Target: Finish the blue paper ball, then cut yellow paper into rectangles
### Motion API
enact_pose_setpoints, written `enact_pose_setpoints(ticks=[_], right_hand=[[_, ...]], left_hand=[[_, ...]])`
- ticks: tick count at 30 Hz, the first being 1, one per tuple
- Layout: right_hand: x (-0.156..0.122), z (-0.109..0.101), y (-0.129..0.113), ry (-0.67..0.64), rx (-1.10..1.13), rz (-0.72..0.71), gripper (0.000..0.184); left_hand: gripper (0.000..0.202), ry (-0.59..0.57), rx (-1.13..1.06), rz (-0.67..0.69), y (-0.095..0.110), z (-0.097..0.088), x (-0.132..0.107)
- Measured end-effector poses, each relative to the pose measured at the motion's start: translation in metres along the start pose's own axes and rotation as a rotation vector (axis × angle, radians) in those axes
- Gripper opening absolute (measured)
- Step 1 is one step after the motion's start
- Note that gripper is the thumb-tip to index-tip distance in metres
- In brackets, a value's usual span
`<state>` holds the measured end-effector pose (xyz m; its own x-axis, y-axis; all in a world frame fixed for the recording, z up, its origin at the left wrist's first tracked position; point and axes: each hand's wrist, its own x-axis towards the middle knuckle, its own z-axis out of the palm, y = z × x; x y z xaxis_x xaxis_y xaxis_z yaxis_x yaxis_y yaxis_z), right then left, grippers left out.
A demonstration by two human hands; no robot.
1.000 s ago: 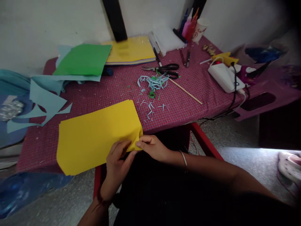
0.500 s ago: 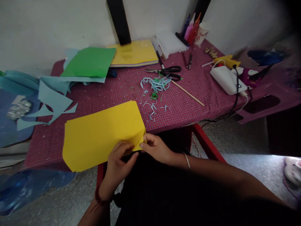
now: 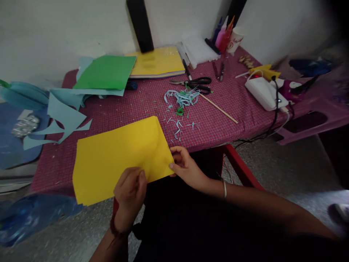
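Observation:
A stack of yellow paper (image 3: 109, 153) lies across the table's front edge, its near side reaching past the edge. My right hand (image 3: 188, 169) grips its near right corner, thumb on top and fingers partly underneath. Curled at the near edge, my left hand (image 3: 131, 189) rests over the paper with thumb and fingertips together. Whether anything is pinched between them is hidden. The top sheet bends slightly toward the right corner.
Beyond the yellow paper lie light blue paper shreds (image 3: 184, 97), scissors (image 3: 200, 84) and a wooden stick (image 3: 219, 108). Green paper (image 3: 106, 72) and light blue offcuts (image 3: 65, 116) are at the left. A white device with cables (image 3: 265, 94) stands right.
My left hand has moved left from the corner and its fingers have curled closed. The lifted near right corner now lies flatter, still held by my right hand.

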<state>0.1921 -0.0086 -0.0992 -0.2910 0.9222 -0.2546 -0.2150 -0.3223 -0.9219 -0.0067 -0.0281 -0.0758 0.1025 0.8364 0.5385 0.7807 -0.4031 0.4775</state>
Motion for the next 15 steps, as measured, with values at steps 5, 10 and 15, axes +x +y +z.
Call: enact_pose_setpoints(ticks=[5,10,15], right_hand=[[-0.01,-0.013,-0.029,-0.036,-0.627,-0.4,0.022],[-0.034,-0.009,-0.075,-0.176,-0.485,-0.37,0.018],[-0.064,-0.002,-0.093,-0.761,-0.173,-0.198,0.027]], left_hand=[[0.017,-0.046,0.033,0.169,0.003,0.003,-0.008],[0.018,-0.058,0.006,0.22,0.003,0.005,-0.008],[0.017,-0.064,-0.004,0.224,-0.001,0.006,-0.008]])
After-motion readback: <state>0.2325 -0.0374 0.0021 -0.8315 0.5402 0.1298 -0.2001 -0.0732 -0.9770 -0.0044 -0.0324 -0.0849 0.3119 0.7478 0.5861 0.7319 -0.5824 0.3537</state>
